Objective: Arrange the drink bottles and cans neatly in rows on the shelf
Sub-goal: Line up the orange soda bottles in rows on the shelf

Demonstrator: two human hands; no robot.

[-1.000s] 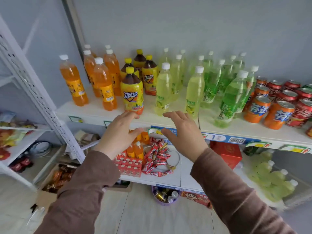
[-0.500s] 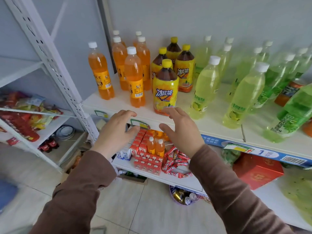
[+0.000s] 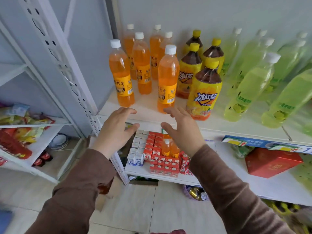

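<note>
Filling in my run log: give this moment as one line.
left hand open, empty | right hand open, empty | both before front orange plastic soda bottle | white shelf board

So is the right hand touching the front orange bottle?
Cannot tell. In the head view the right hand's fingertips overlap the base of the orange bottle, hiding any contact or gap.

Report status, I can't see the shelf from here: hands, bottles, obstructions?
Left hand and right hand open, holding nothing. Nearest orange soda bottle with white cap upright near white shelf edge. Nothing between the hands and bottle.
</note>
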